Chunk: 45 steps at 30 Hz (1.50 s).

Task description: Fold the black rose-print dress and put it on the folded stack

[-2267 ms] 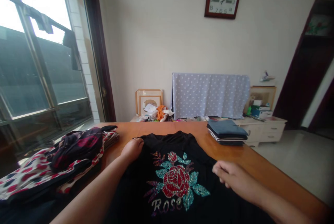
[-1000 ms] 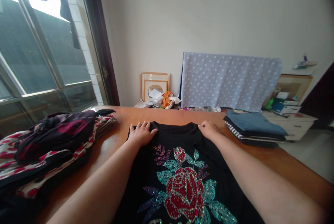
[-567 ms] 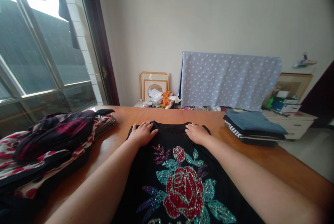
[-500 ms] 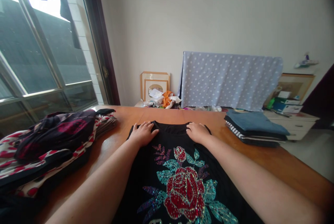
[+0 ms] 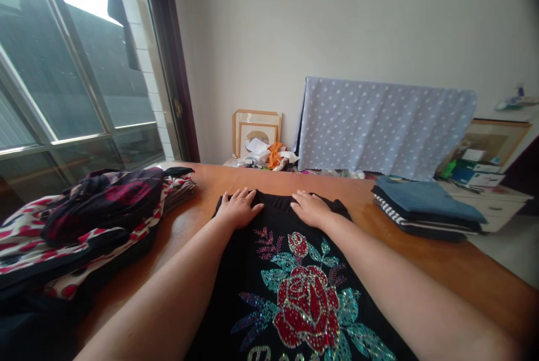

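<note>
A black shirt [image 5: 252, 260] lies spread on the table in front of me, its neckline at the far end. Sequins on its front form a red rose with teal leaves, and part of some lettering shows at the lower edge of the view. Flat on the left shoulder of the shirt rests my left hand [image 5: 240, 208], fingers spread. My right hand [image 5: 310, 208] lies on the cloth just right of the neckline, fingers stretched out. Neither hand grips anything.
On the left side of the wooden table [image 5: 425, 265] is a loose heap of clothes [image 5: 101, 215]. A folded stack of clothes [image 5: 425, 204] sits at the right. Beyond the table are a polka-dot cloth [image 5: 379, 125], picture frames [image 5: 236, 125] and a window [image 5: 76, 69].
My right hand has slid a little left, toward the neckline. My left hand stays on the left shoulder. The whole view has shifted slightly.
</note>
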Each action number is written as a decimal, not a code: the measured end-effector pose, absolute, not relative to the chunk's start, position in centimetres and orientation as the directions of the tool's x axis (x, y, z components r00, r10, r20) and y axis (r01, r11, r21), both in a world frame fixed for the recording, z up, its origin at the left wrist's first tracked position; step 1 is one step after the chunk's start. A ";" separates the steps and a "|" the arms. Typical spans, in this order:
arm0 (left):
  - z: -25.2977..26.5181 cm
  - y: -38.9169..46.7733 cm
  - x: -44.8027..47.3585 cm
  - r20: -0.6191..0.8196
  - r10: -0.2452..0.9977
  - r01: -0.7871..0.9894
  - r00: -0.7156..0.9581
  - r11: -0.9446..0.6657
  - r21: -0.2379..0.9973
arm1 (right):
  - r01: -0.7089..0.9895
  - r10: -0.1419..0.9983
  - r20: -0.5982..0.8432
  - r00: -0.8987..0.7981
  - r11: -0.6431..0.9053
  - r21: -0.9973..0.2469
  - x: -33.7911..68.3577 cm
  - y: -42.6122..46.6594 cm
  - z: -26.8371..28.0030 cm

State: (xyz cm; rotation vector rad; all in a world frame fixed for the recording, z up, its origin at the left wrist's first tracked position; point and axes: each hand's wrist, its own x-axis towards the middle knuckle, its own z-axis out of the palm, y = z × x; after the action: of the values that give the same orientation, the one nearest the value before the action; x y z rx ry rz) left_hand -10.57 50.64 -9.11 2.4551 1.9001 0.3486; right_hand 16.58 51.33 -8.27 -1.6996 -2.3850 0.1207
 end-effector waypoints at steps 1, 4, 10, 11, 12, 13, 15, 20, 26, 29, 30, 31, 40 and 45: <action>-9.1 50.6 -10.6 0.169 0.956 0.952 0.240 -0.266 0.152 | 0.916 0.938 0.126 -0.323 0.343 -0.210 16.6 51.4 -8.3; -9.2 50.7 -10.7 0.193 0.950 0.948 0.247 -0.278 0.157 | 0.899 0.941 0.176 -0.290 0.331 -0.287 17.3 51.5 -8.0; -8.8 50.2 -10.6 0.368 0.909 0.947 0.196 -0.273 0.170 | 0.894 0.949 0.314 -0.039 0.174 -0.414 21.8 49.7 -5.4; -8.6 49.9 -10.5 0.399 0.896 0.949 0.193 -0.274 0.157 | 0.894 0.947 0.322 -0.010 0.153 -0.421 22.4 49.1 -5.4; -8.4 49.7 -10.5 0.425 0.884 0.951 0.193 -0.275 0.140 | 0.900 0.945 0.326 -0.002 0.143 -0.411 22.9 48.4 -5.6; -8.2 49.4 -10.4 0.445 0.874 0.954 0.194 -0.273 0.121 | 0.913 0.947 0.321 -0.012 0.142 -0.383 23.2 47.7 -6.0; -7.8 48.8 -10.3 0.469 0.863 0.963 0.187 -0.256 0.087 | 0.940 0.954 0.297 -0.045 0.141 -0.312 23.4 46.4 -7.5; -7.3 48.2 -10.1 0.371 0.921 0.983 0.118 -0.160 0.085 | 0.980 0.995 0.089 -0.044 0.060 -0.187 23.0 45.4 -11.1; -6.3 48.9 -9.9 0.197 0.976 0.967 0.093 -0.136 0.218 | 0.962 0.997 0.065 -0.044 0.060 -0.265 23.1 45.5 -10.6; -4.7 48.6 -10.8 0.141 0.984 0.938 0.112 -0.151 0.312 | 0.944 0.993 0.107 -0.057 0.088 -0.319 23.3 45.0 -9.3; -4.1 48.3 -11.3 0.148 0.982 0.931 0.113 -0.157 0.329 | 0.941 0.990 0.128 -0.055 0.094 -0.326 23.4 44.8 -8.8; -3.5 47.9 -12.1 0.167 0.980 0.926 0.106 -0.158 0.343 | 0.937 0.987 0.155 -0.050 0.100 -0.334 23.5 44.4 -8.2; -2.7 38.8 -18.6 0.364 0.924 0.911 -0.117 -0.046 0.410 | 0.793 0.956 0.293 0.000 0.178 -0.583 24.2 37.0 -6.1; -4.2 34.0 -17.2 0.322 0.943 0.912 0.086 -0.205 0.356 | 0.757 0.964 0.261 -0.055 0.210 -0.619 22.5 31.7 -7.2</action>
State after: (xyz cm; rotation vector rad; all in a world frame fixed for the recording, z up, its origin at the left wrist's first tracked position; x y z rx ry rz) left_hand -17.22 33.98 -4.23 2.2676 1.9390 0.7573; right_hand 22.55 31.69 -7.24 -1.5955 -1.8596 0.4217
